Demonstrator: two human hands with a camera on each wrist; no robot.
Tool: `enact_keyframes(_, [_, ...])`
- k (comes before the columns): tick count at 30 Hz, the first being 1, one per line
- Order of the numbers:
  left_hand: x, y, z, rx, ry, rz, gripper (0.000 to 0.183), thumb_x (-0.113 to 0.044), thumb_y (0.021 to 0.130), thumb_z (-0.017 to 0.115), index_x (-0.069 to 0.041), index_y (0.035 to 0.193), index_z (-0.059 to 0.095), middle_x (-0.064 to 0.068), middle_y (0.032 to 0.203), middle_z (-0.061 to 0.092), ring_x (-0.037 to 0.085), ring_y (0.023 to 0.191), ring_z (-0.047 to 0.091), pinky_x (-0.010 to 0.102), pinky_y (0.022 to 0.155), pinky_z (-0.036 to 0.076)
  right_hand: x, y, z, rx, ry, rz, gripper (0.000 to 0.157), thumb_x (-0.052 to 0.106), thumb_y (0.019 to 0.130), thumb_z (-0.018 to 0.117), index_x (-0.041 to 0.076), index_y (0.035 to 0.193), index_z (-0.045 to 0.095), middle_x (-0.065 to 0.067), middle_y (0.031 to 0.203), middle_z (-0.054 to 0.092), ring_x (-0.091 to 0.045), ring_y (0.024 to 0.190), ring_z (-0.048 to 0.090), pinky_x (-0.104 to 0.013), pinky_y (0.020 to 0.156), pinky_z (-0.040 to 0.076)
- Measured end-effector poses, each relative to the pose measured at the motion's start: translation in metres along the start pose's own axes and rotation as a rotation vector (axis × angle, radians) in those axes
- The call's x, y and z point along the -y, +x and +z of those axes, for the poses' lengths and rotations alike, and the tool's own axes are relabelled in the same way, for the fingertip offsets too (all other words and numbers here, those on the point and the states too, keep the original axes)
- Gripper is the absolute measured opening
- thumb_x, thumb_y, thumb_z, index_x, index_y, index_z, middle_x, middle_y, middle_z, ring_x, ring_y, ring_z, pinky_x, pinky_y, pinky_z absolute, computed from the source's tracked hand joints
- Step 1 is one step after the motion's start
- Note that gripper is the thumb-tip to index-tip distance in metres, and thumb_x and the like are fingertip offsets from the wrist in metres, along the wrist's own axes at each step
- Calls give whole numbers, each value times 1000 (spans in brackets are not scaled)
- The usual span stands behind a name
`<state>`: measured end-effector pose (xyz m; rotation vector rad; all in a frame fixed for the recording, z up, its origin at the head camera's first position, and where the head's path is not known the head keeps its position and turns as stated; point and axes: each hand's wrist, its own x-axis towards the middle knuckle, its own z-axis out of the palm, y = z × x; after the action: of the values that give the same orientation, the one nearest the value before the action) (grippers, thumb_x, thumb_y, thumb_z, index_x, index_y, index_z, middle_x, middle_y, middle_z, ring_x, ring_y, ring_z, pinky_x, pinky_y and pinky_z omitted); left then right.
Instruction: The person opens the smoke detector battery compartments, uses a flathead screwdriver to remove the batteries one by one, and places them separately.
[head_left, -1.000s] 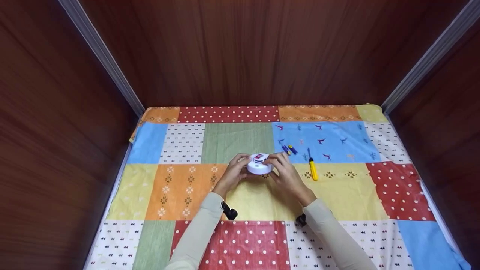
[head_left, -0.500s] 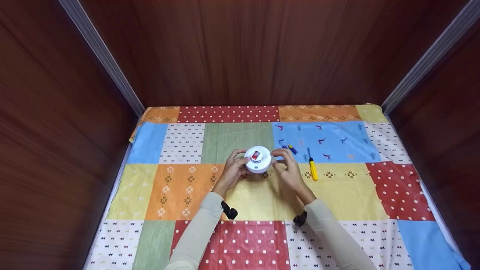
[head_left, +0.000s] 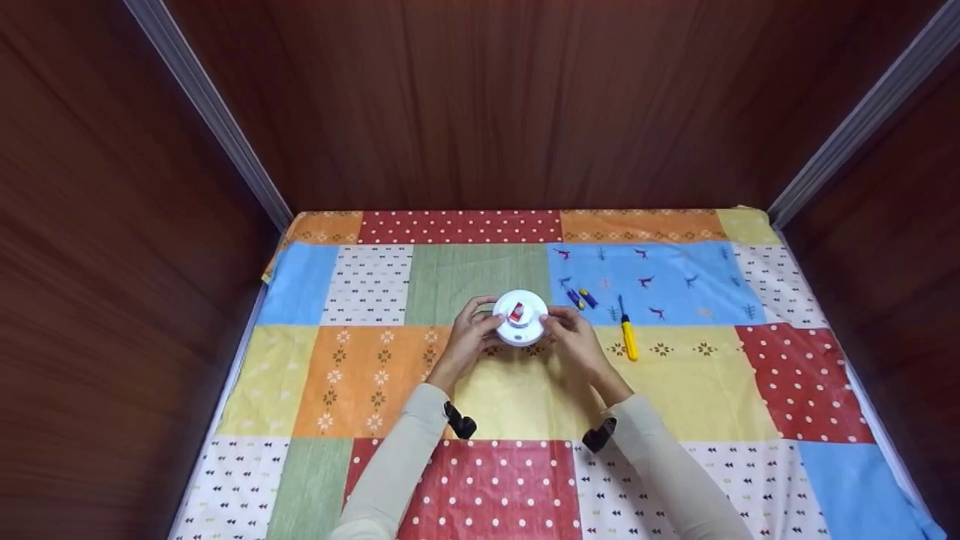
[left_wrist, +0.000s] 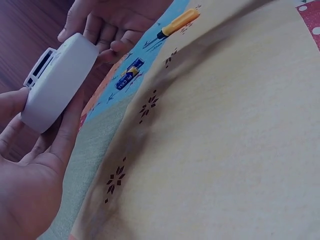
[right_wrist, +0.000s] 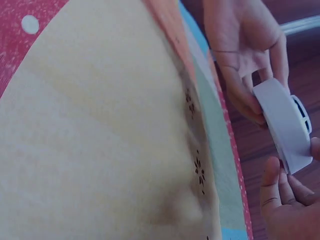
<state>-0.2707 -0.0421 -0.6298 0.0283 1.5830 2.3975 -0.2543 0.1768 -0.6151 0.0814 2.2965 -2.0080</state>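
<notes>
A round white smoke detector (head_left: pixel 525 325) with a red label on its raised centre is held above the patchwork cloth, label side up. My left hand (head_left: pixel 466 341) grips its left edge, thumb on top and fingers beneath. At the opposite edge my right hand (head_left: pixel 579 346) pinches it, with the thumb on the top face. Slots show in the raised centre of the smoke detector (left_wrist: pixel 60 82) in the left wrist view. Seen from the right wrist, the smoke detector (right_wrist: pixel 285 127) spans both hands; its underside is mostly hidden.
Two blue-and-yellow batteries (head_left: pixel 581 298) lie together just beyond my right hand. Right of them rests a screwdriver (head_left: pixel 628 339) with a yellow handle. A patchwork cloth (head_left: pixel 517 405) covers the table, and dark wood panels (head_left: pixel 480 105) enclose its back and sides.
My right hand left the top of the smoke detector, opened beside it, then took its right edge. The detector tilted so its label faces the head camera more.
</notes>
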Motion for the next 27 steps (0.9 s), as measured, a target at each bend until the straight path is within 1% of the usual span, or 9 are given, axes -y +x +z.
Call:
enact_keyframes(3, [0,0,0,7,6,4,43,-4,102,65,-5,144,55,8,112,67,19,90,72,34,80,67,0,2,-1,-3,21,32,37,17,105,66,-7,134,61,-14,114,71,-15,89,64,-34,85,62])
enact_keyframes(8, [0,1,1,4,46,3,45,-6,104,65,-4,148,56,9,113,62,19,92,70,33,82,67,-4,6,-3,5,62,76,38,14,105,66,-9,134,60,-11,109,70,-13,85,65,-31,82,62])
enact_keyframes(11, [0,0,2,0,73,-1,46,-6,104,63,-3,150,56,11,116,62,19,93,70,32,84,67,-7,9,-5,-4,105,106,37,14,103,66,-9,132,61,-9,107,69,-16,84,64,-28,77,61])
enact_keyframes(13, [1,1,4,-5,86,-5,47,-5,104,63,-2,150,55,12,117,63,18,94,70,31,84,67,-9,10,-6,-12,112,121,37,14,102,67,-7,132,62,-7,108,68,-17,85,63,-25,74,58])
enact_keyframes(15, [3,1,6,-18,93,-7,46,-3,104,62,0,149,54,12,118,64,17,94,70,30,84,66,-12,12,-8,-17,114,133,37,15,101,68,-7,131,63,-7,108,68,-18,85,63,-24,73,58])
enact_keyframes(19, [8,3,8,-55,105,-5,41,-1,103,63,6,143,54,15,119,66,16,96,69,33,87,66,-16,15,-10,-11,122,157,37,14,101,69,-8,130,64,-7,106,70,-17,83,66,-25,76,62])
enact_keyframes(23, [12,3,10,-92,184,-3,38,-2,104,64,6,140,57,20,118,70,17,97,70,38,94,67,-20,17,-11,6,173,204,41,14,101,69,-10,133,60,-7,103,69,-17,80,68,-27,78,65])
enact_keyframes(27, [13,3,13,-117,290,-6,36,-4,104,65,5,138,61,23,116,73,17,95,72,44,98,66,-23,19,-12,9,152,229,43,14,102,68,-11,135,58,-7,101,69,-15,78,68,-26,77,65])
